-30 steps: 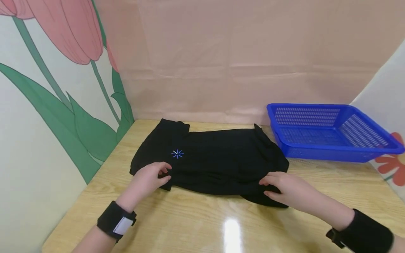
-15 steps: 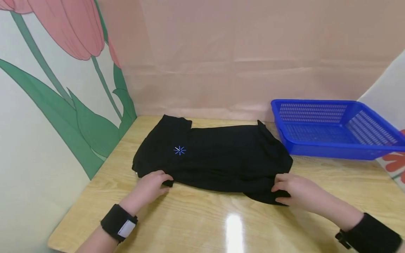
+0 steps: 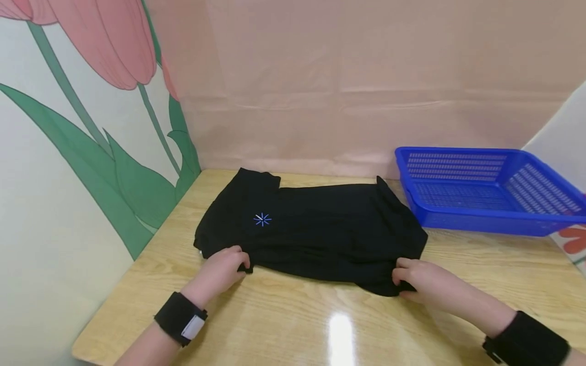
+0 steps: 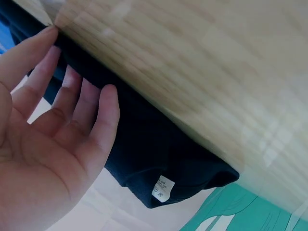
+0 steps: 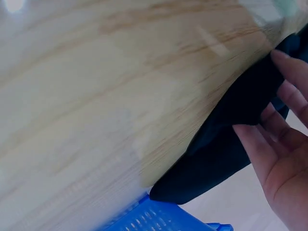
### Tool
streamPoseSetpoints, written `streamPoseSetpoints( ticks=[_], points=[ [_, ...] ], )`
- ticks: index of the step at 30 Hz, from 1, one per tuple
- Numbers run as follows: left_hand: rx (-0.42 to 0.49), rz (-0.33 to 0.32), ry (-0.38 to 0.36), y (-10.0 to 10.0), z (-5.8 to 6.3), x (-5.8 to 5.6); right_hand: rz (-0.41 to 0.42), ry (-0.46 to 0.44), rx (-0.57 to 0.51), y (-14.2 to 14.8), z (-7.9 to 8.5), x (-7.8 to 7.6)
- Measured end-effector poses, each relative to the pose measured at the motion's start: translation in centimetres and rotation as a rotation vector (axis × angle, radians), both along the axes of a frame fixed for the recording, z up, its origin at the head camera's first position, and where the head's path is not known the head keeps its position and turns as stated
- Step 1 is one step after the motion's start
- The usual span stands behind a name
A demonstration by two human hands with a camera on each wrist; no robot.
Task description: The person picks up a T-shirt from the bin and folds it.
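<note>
A black shirt (image 3: 316, 218) lies spread sideways on the wooden table, with a blue starburst print near its left end. Its near left corner is pinched by my left hand (image 3: 223, 267), fingers bent over the edge. At the near right corner, my right hand (image 3: 418, 278) grips the cloth between thumb and fingers. The left wrist view shows the left hand (image 4: 57, 130) against the shirt's edge, and a white label (image 4: 163, 188) hangs beside it. In the right wrist view a dark fold passes between the fingers of the right hand (image 5: 284, 144).
A blue perforated plastic basket (image 3: 485, 218) stands at the back right, close beside the shirt's right end. Behind the table (image 3: 274, 325) hangs a pinkish sheet (image 3: 339, 91). A wall with painted tulips (image 3: 105, 46) borders the left side.
Both hands have come down to the shirt's near edge, and their fingers have closed on the cloth. The right hand has shifted slightly right. The shirt stays almost in place.
</note>
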State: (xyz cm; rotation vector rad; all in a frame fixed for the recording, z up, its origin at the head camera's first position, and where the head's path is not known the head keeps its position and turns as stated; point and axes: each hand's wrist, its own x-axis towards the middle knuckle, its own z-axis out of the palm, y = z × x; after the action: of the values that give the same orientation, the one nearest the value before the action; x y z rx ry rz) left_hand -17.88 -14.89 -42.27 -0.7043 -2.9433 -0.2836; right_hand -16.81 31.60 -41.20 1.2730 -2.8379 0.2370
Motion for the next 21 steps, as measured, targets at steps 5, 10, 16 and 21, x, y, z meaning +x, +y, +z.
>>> streamPoseSetpoints(
  ticks=[5, 10, 16, 21],
  points=[
    [0.017, 0.056, -0.001, 0.2, 0.4, 0.0, -0.064, -0.018, -0.060, 0.0, 0.1, 0.0],
    [0.143, 0.145, -0.078, -0.5, 1.8, 0.1, -0.197, -0.012, -0.139, 0.0, 1.2, 0.1],
    [0.452, 0.197, -0.118, -1.6, 4.6, 0.0, -0.323, 0.016, -0.324, 0.1, 3.6, -0.4],
    [0.610, 0.262, -0.080, -2.3, 6.7, 0.1, -0.371, 0.197, -0.427, 0.1, 5.1, -1.1]
  ],
)
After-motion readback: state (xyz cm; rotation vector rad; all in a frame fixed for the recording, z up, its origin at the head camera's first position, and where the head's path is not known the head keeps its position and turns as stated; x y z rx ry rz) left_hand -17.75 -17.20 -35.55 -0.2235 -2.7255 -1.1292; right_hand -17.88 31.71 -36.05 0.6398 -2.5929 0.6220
